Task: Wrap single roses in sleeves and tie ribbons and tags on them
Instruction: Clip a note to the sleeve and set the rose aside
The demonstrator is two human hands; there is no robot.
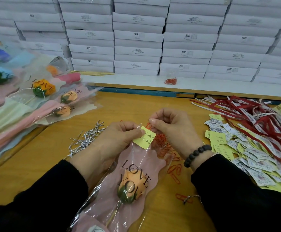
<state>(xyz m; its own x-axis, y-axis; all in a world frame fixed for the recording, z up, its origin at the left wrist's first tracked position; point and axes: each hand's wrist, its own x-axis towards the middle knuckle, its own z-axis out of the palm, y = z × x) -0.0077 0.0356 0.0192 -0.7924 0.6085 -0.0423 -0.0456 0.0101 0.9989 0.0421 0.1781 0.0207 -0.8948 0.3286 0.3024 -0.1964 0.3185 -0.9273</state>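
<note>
An orange rose [131, 186] lies in a pink and clear sleeve [154, 166] printed "LOVE YOU", stem toward me, on the wooden table [41, 151]. My left hand [118, 139] pinches the sleeve's top edge together with a yellow handwritten tag [144, 138]. My right hand [170, 126] is curled just right of the tag, thumb and forefinger pinching a red paper clip [148, 126] at the tag's upper corner. Loose red paper clips [175, 171] lie under and below my right wrist.
Finished sleeved roses [41, 97] pile at the left. Silver twist ties [88, 138] lie left of my hands. Red and white ribbons [253, 118] and a heap of tags [247, 151] fill the right. Stacked white boxes [138, 37] wall the back.
</note>
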